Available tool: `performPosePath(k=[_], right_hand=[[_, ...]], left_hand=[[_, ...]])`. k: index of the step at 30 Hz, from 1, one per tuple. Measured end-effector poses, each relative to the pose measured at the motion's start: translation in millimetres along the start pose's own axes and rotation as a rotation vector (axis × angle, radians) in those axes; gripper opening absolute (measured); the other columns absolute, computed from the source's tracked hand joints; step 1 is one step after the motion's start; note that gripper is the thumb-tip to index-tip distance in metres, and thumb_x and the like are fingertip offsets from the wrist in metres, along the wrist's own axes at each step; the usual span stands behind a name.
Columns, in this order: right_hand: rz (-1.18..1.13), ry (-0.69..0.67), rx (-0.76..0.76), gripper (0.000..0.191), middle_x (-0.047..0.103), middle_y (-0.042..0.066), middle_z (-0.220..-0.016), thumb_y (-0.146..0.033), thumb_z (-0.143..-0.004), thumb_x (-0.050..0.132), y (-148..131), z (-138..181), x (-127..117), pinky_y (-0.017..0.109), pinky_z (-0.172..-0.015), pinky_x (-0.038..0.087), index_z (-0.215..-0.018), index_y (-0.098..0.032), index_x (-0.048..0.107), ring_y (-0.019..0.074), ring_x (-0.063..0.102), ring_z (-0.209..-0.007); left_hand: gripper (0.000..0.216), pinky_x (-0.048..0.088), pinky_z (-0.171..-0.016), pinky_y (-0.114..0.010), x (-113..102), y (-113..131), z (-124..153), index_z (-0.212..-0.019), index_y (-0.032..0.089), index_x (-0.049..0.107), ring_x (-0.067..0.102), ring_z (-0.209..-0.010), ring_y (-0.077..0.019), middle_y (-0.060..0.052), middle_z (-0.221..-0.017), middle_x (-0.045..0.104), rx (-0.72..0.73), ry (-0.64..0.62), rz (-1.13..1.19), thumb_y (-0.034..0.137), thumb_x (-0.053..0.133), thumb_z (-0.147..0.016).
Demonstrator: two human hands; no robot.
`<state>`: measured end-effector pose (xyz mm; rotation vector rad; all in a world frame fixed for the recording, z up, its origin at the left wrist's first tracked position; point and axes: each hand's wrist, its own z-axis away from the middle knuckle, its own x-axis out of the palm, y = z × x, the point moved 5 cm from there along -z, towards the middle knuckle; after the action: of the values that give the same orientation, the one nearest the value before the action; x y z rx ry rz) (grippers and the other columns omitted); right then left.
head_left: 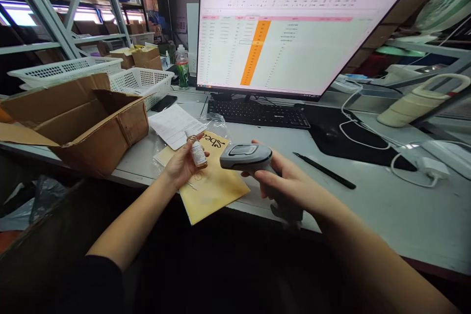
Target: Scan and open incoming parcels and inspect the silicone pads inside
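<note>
You sit at a grey packing desk point(368, 216) with a spreadsheet monitor point(290, 39), a keyboard point(257, 113) and an open cardboard box point(84, 122). Your left hand point(182, 164) is closed around a small dropper bottle point(197, 149), held nearly upright above a yellow padded envelope point(213, 191). Your right hand point(287, 186) grips a handheld barcode scanner point(246, 157), its head pointing left at the bottle just beside it. A black pen point(324, 170) lies right of the scanner.

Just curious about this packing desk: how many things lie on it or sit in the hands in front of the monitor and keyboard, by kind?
Small amber glass bottle, left hand: 1
Grey plastic barcode scanner, right hand: 1
Yellow padded envelope: 1
White printed paper sheet: 1
Black pen: 1
Total: 5
</note>
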<state>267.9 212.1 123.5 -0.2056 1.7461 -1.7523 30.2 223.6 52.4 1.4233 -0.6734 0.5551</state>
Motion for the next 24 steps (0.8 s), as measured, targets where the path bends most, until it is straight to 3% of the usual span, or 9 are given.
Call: performPosePath(k=[6, 11, 18, 24], right_hand=[[-0.008, -0.034, -0.018, 0.071, 0.064, 0.011, -0.118, -0.054, -0.085, 0.065, -9.1, 10.4, 8.1, 0.03, -0.054, 0.056, -0.147, -0.029, 0.041, 0.0138, 0.058, -0.061], [0.015, -0.015, -0.037, 0.053, 0.065, 0.009, -0.104, -0.058, -0.086, 0.062, -7.7, 16.4, 5.8, 0.029, -0.053, 0.053, -0.126, -0.024, 0.057, 0.0147, 0.057, -0.061], [-0.019, -0.026, -0.031, 0.054, 0.065, 0.008, -0.111, -0.054, -0.088, 0.062, -15.4, 31.8, 2.3, 0.027, -0.053, 0.052, -0.133, -0.025, 0.053, 0.0128, 0.058, -0.061], [0.122, 0.075, -0.049, 0.069, 0.064, 0.009, -0.12, -0.049, -0.09, 0.06, -8.2, 23.9, -16.5, 0.033, -0.062, 0.057, -0.151, -0.029, 0.035, 0.0154, 0.06, -0.065]], left_hand=[[0.041, 0.059, -0.055, -0.027, 4.4, 2.5, 3.8, -0.137, 0.023, 0.052, 0.07, -0.086, -0.0202, -0.005, -0.096, 0.067, -0.003, 0.014, 0.0, 0.038, 0.052, -0.099], [0.041, 0.058, -0.056, -0.024, 1.0, 0.0, 3.1, -0.133, 0.023, 0.055, 0.069, -0.085, -0.0188, -0.005, -0.097, 0.068, -0.004, 0.077, -0.02, 0.042, 0.056, -0.097], [0.051, 0.06, -0.061, -0.029, 0.2, -1.5, 1.8, -0.135, 0.025, 0.053, 0.069, -0.091, -0.0209, -0.006, -0.105, 0.067, 0.05, -0.024, -0.026, 0.041, 0.069, -0.089], [0.056, 0.061, -0.068, -0.029, 0.6, -1.4, 4.5, -0.128, 0.022, 0.057, 0.068, -0.092, -0.0196, -0.005, -0.102, 0.066, 0.094, 0.012, -0.084, 0.037, 0.079, -0.079]])
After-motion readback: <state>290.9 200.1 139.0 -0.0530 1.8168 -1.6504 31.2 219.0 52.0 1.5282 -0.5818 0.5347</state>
